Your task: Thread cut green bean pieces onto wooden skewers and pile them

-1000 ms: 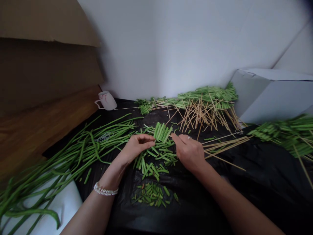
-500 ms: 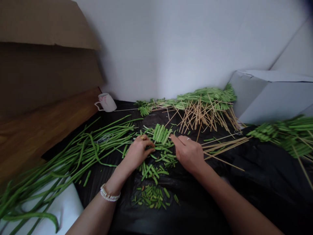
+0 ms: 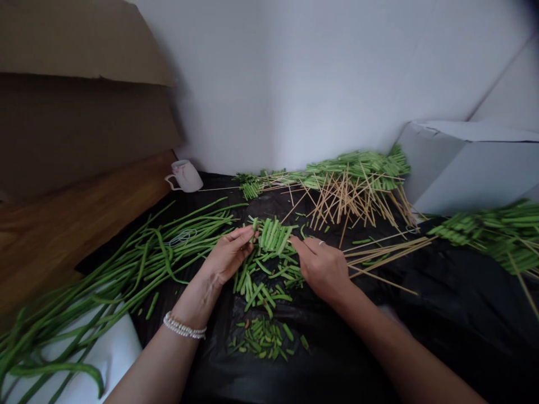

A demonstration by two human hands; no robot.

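Note:
Between finger and thumb, my left hand (image 3: 231, 250) pinches a short green bean piece (image 3: 255, 225). It is at the left end of a row of cut bean pieces (image 3: 275, 236) lined up side by side on a skewer. My right hand (image 3: 320, 264) is closed at the row's right end, gripping the skewer, most of which is hidden by the fingers and beans. Beneath both hands lie loose cut bean pieces (image 3: 256, 292). Closer to me is a small pile of bean tips (image 3: 265, 338) on the black plastic sheet (image 3: 337, 359).
Long uncut beans (image 3: 138, 264) stretch along the left. At the back, filled skewers (image 3: 357, 165) lean by the wall, their bare sticks toward me. Bare skewers (image 3: 387, 252) and more filled ones (image 3: 492, 230) lie right. A mug (image 3: 187, 176), cardboard box (image 3: 84, 118) and white box (image 3: 475, 168) stand around.
My left hand has turned and lifted from the loose pieces to the skewer's left end, a bean piece now in its fingers. My right hand has shifted slightly left with the skewer.

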